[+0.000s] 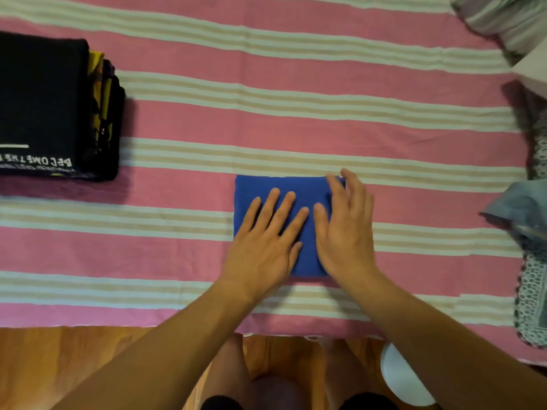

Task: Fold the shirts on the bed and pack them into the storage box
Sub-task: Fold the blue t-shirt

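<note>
Left hand: the left hand [266,238] lies flat, palm down, on the blue shirt [302,187]; fingers straight and spread, grasping nothing.
Right hand: the right hand [344,229] rests palm down on the shirt's right part, fingers extended and close together, fingertips blurred near the far right corner; nothing gripped.
Blue shirt: one, folded into a compact rectangle, lying on the bedspread [296,119] near the bed's front edge, both hands touching it.
Folded stack: one stack of folded shirts [50,105] at the left of the bed, well apart from the blue shirt; black one with white lettering on top, yellow and dark layers showing at the side; exact count cannot be told.
Unfolded clothes: a loose heap of garments [529,208] at the right edge; number cannot be told.
Storage box: not identifiable in this view.
Floor: wooden floor [59,356] below the bed edge.
</note>
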`<state>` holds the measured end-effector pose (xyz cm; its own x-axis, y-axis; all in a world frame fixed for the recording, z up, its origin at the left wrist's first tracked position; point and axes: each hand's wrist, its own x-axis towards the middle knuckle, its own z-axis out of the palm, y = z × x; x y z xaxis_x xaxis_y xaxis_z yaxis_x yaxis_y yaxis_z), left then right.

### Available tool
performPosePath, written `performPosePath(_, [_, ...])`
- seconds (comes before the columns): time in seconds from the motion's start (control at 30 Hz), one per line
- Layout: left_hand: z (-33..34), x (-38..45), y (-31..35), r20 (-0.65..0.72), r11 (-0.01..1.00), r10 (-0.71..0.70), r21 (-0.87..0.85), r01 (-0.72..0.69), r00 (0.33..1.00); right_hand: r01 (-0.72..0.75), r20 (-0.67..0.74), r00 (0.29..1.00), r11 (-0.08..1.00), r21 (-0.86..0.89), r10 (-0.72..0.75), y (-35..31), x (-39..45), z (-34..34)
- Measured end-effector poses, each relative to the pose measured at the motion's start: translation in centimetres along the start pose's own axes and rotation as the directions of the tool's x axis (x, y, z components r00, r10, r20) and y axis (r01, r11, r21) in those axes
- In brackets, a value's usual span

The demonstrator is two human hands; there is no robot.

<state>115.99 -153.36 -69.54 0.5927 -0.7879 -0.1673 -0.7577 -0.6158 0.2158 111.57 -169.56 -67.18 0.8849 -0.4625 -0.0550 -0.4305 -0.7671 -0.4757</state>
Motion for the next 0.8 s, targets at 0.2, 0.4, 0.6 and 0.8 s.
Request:
performPosePath(0.2, [2.6, 2.4, -2.2, 0.129, 0.989, -0.148, 0.000, 0.150, 0.980, 0.210, 0.349, 0.929, 0.952, -0.224, -0.123, 4.4, 0.2, 3.8])
performPosePath(0.4, [-0.2, 0.0, -1.6, 0.163, 0.747, -0.569, -0.307, 0.589, 0.806, -0.262, 0.165, 0.948, 0.962, -0.079, 0.272, 2.9, 0.2, 2.0])
performPosePath(0.6, [-2.9, 0.1, -2.2, 0.482, 0.244, -0.514, -0.711, 0.660, 0.710, -0.803, 0.542, 0.588, 0.512, 0.303, 0.601, 2.2, 1.9, -1.1])
performPosePath(0.8, [-9.8, -3.5, -7.2, 0.519, -0.061, -0.430, -0.833, 0.551, 0.738, -0.901, 0.858, 0.422, 0.028, 0.433, 0.292, -6.1, 1.7, -7.5])
